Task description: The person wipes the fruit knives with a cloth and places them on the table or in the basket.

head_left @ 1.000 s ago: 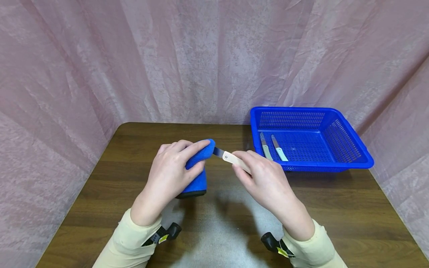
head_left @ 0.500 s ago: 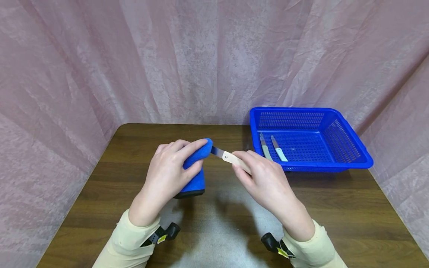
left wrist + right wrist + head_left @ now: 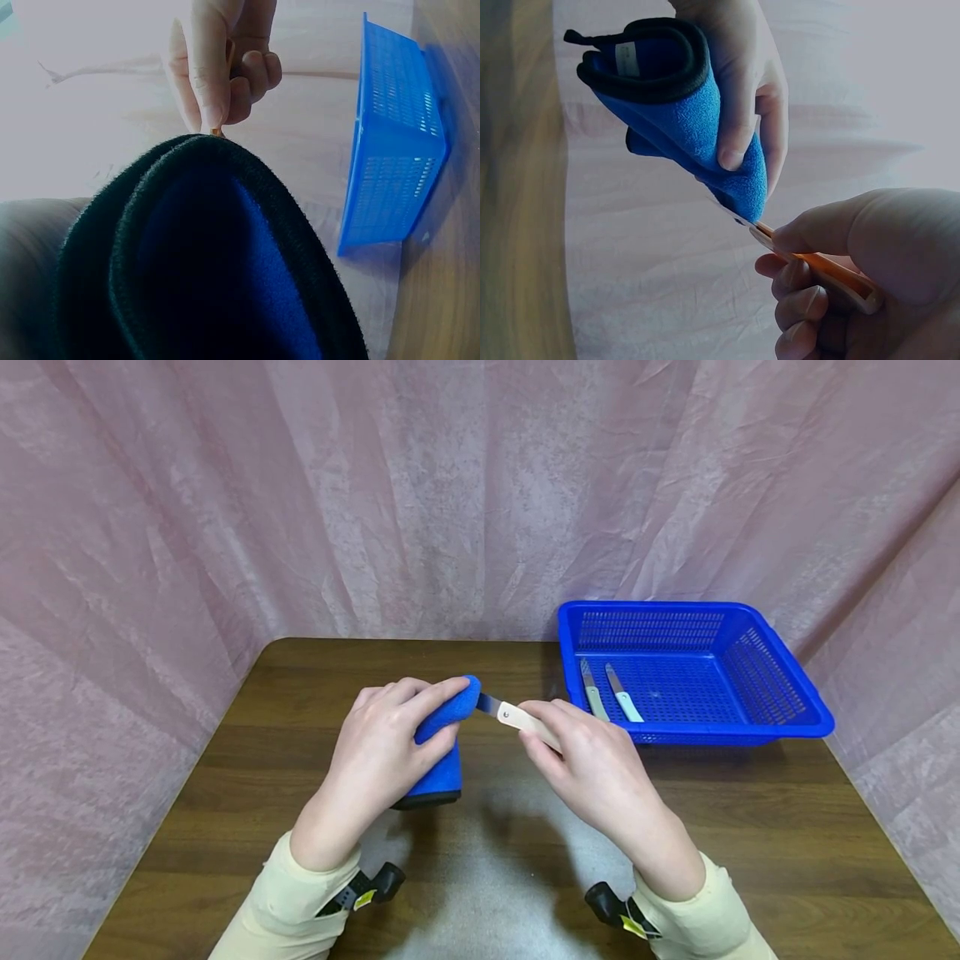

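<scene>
My left hand [image 3: 375, 739] grips a folded blue cloth [image 3: 444, 772] with dark edging, wrapped over the blade of a folding knife [image 3: 516, 717]. Only a short stretch of blade shows between cloth and handle; the tip is hidden in the cloth. Thumb and fingers of my right hand [image 3: 596, 768] hold the knife's cream handle, held above the table. In the right wrist view the handle [image 3: 844, 281] has an orange inner side, and the cloth [image 3: 686, 124] hangs in folds with a small white tag. The cloth's dark rim [image 3: 300, 225] fills much of the left wrist view.
A blue plastic basket [image 3: 720, 729] stands at the back right of the wooden table [image 3: 262, 760]. Inside its left end lie a knife with a greenish handle [image 3: 596, 700] and a knife with a pale blue handle [image 3: 627, 703]. Pink curtains [image 3: 450, 502] hang behind the table.
My left hand and the cloth slid slightly left along the blade, baring more of it, then came back right towards the handle. My right hand has stayed nearly still.
</scene>
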Demonstrator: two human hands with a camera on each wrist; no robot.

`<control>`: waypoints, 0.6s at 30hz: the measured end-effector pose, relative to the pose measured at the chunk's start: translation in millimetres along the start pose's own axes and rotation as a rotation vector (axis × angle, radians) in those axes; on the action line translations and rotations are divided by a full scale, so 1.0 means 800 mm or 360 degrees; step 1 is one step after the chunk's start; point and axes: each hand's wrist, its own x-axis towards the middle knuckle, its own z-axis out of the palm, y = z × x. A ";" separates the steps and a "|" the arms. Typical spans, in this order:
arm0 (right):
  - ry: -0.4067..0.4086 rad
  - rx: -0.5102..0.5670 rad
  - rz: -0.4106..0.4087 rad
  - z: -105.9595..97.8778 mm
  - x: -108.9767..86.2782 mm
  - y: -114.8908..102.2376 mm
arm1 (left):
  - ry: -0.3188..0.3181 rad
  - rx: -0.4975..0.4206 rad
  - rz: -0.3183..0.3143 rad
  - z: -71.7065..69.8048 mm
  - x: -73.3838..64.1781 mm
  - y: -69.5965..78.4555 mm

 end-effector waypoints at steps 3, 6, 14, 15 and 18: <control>-0.0006 -0.0004 -0.0002 0.000 0.000 0.000 | -0.0006 0.0003 -0.0002 0.000 0.000 0.000; -0.0006 -0.0007 -0.0006 -0.001 0.000 0.000 | -0.0006 0.0006 -0.0002 0.000 0.000 0.001; 0.0010 -0.0005 -0.0016 -0.002 -0.001 0.000 | 0.0018 0.0022 -0.0003 -0.001 0.001 -0.002; 0.0012 -0.0003 -0.0017 -0.002 -0.001 -0.001 | 0.0020 0.0025 -0.0006 -0.002 0.001 -0.003; 0.0015 0.0001 -0.0016 -0.002 -0.001 -0.001 | 0.0026 0.0026 -0.0019 -0.003 0.001 -0.004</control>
